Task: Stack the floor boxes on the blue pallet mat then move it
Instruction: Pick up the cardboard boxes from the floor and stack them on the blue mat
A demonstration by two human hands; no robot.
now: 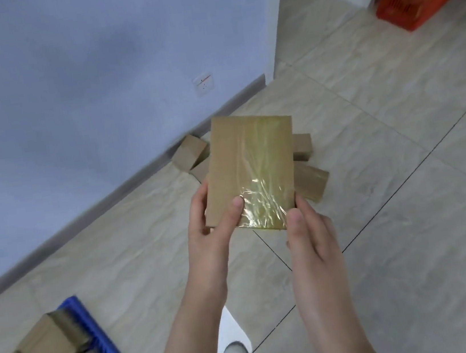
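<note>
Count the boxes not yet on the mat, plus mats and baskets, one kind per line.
Held box: 1
Floor boxes: 4 in view, partly hidden
Blue pallet mat: 1
Red basket: 1
Total: 7

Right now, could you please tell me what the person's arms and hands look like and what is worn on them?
The left forearm and right forearm are bare, no sleeves in view. The left grip and right grip are bare hands: no gloves, rings, watch or markings show.
</note>
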